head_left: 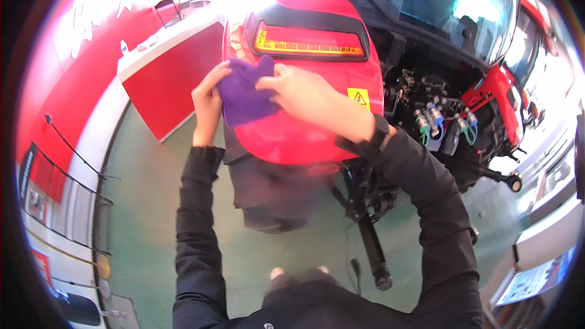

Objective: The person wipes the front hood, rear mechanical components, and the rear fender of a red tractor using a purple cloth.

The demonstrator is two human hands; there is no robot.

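Note:
A purple cloth (247, 92) lies against the red fender (286, 140) of a large vehicle, below and left of its rear light (312, 42). My left hand (209, 99) grips the cloth's left edge, fingers bent over it near the fender's side. On the cloth's right side, my right hand (298, 90) pinches the fabric between thumb and fingers, its wrist wearing a dark band. A yellow warning sticker (359, 97) sits on the fender just right of my right forearm.
Right of the fender are hose couplings (436, 116) and a black linkage arm (373, 247) reaching low over the green floor. A big tyre (268, 198) stands beneath the fender. To the left is a red and white counter (177, 73); a glass cab window (439, 6) rises behind.

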